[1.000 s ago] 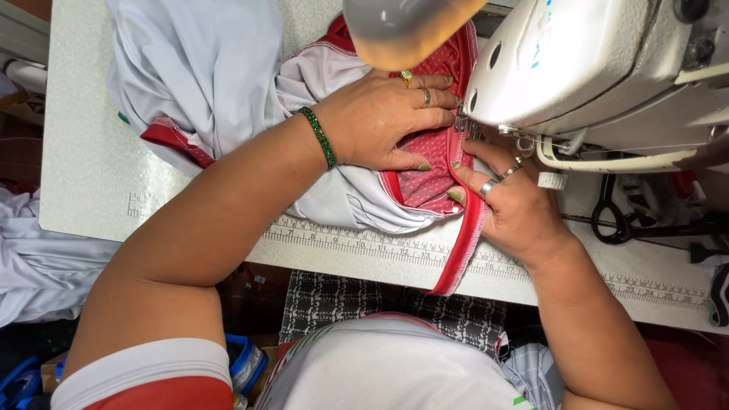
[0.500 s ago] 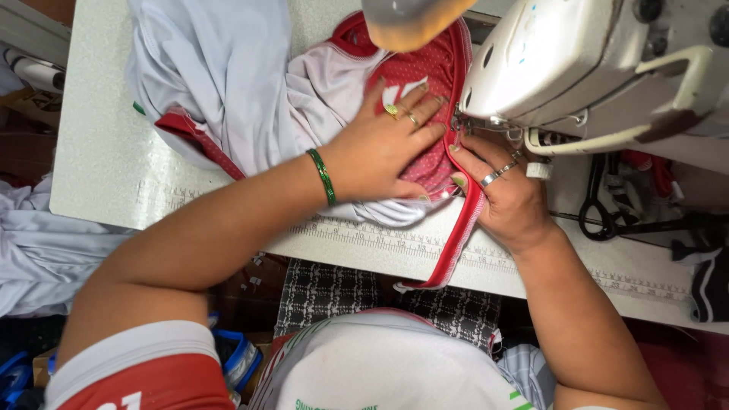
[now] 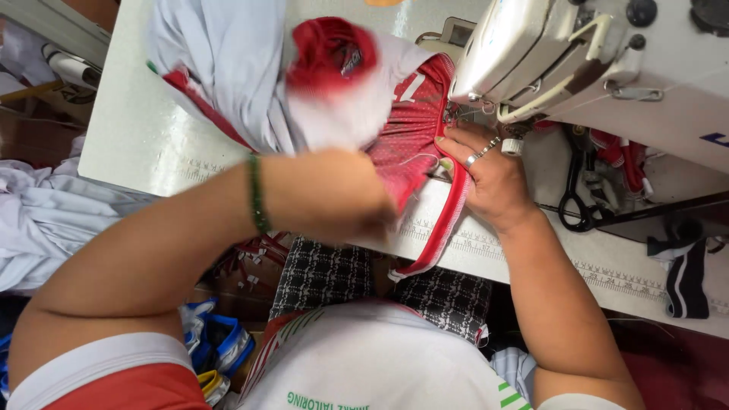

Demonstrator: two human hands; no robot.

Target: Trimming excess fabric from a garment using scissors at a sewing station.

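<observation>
Red mesh garment [image 3: 410,140] lies at the tabletop [image 3: 129,129] front edge under the sewing machine [image 3: 607,68]; right hand [image 3: 490,178] presses it flat, left hand [image 3: 342,193] blurred, grip indiscernible.

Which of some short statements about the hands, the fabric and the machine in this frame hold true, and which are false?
1. The right hand presses the red mesh fabric beside the sewing machine. True.
2. The left hand wears a glove. False: it is bare, with a green bracelet on the wrist.
3. Black scissors lie on the white table. True.
4. The right hand has no rings. False: a ring shows.
</observation>
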